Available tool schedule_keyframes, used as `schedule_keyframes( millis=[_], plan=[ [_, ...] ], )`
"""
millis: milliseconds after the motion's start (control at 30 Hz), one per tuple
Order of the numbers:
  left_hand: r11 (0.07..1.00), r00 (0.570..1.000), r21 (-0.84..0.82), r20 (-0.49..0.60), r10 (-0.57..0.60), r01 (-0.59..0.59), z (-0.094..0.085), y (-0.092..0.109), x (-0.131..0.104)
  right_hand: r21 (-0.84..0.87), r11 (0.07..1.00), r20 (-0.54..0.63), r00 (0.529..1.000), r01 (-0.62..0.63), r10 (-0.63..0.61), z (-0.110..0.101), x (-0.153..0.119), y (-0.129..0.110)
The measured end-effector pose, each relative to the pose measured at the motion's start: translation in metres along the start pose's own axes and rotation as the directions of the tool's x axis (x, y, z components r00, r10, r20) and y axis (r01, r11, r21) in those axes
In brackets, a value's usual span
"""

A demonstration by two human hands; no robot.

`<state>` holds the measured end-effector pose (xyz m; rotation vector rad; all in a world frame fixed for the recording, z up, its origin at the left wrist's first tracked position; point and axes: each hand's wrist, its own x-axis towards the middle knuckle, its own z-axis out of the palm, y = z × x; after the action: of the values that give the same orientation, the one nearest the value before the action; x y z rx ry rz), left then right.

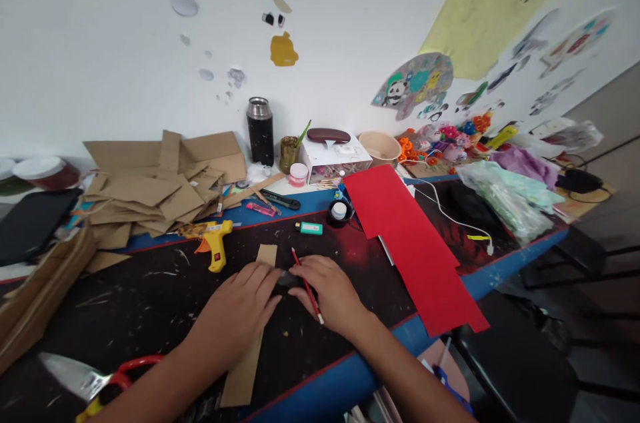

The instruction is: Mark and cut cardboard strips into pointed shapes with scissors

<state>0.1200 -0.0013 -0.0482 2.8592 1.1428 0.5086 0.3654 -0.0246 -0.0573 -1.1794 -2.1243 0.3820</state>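
at seven o'clock, our left hand lies over a cardboard strip, grip unclear, while our right hand grasps a red pencil. we judge the strip light, bendable, best held by its long edges.

Blk flask w/ silver top stands nr white wall; to its R: sm. pink tub, white box w/ brown case atop, beige bowl, multicol. flower-like crafts.
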Motion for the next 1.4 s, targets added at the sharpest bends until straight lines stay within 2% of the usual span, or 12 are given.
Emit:
schedule_keyframes(
  millis=[133, 233, 367, 467, 567, 633, 733, 867, 1033, 1167, 1267, 1400],
  plan=[
    [0.992, 0.994, -0.105, -0.077, -0.075, 0.067, -0.027, -0.022, -0.011, 0.002, 1.000, 0.021, 1.000, 0.002, -0.002, 0.003, -0.009, 0.002],
    [0.982, 0.993, -0.153, -0.026, -0.112, 0.106, -0.043, -0.033, -0.036, -0.010, 1.000, 0.021, 1.000, 0.001, -0.001, 0.004, -0.011, 0.004],
    [0.987, 0.998, -0.157, 0.063, -0.032, 0.042, -0.041, -0.029, -0.074, -0.023, 1.000, 0.045, 0.999, 0.004, -0.003, 0.004, -0.010, 0.004],
    [0.989, 0.996, -0.148, 0.089, 0.032, -0.019, -0.034, -0.016, -0.084, -0.030, 1.000, 0.068, 0.998, -0.008, 0.010, 0.004, -0.010, 0.004],
    [0.990, 0.984, -0.138, 0.172, 0.047, -0.023, -0.029, -0.003, -0.077, -0.031, 0.999, 0.049, 0.999, 0.005, -0.004, 0.006, -0.011, 0.005],
    [0.994, 0.984, -0.109, 0.178, 0.025, -0.006, -0.024, 0.007, -0.073, -0.035, 0.999, 0.033, 0.999, 0.026, -0.025, 0.008, -0.012, 0.005],
    [0.997, 0.992, -0.074, 0.126, 0.007, 0.002, -0.011, 0.022, -0.073, -0.043, 0.998, 0.045, 0.998, 0.045, -0.043, 0.008, -0.012, 0.006],
    [0.999, 1.000, -0.042, 0.018, -0.016, 0.017, 0.004, 0.037, -0.080, -0.071, 0.996, 0.130, 0.991, 0.054, -0.045, 0.004, -0.009, 0.005],
    [0.997, 0.998, -0.050, -0.027, -0.052, 0.050, -0.001, 0.036, -0.067, -0.097, 0.993, 0.186, 0.981, 0.067, -0.048, 0.000, -0.005, 0.006],
    [1.000, 0.996, 0.027, -0.082, 0.017, -0.014, -0.007, 0.031, -0.040, -0.091, 0.994, 0.185, 0.982, 0.067, -0.049, 0.000, -0.002, 0.005],
    [0.996, 0.997, 0.088, -0.074, 0.012, -0.005, 0.000, 0.031, -0.026, -0.083, 0.995, 0.189, 0.981, 0.062, -0.045, 0.000, -0.001, 0.003],
    [0.992, 0.997, 0.127, -0.069, 0.029, -0.020, 0.013, 0.031, -0.024, -0.063, 0.997, 0.172, 0.984, 0.047, -0.035, 0.000, -0.002, 0.003]
  ],
)
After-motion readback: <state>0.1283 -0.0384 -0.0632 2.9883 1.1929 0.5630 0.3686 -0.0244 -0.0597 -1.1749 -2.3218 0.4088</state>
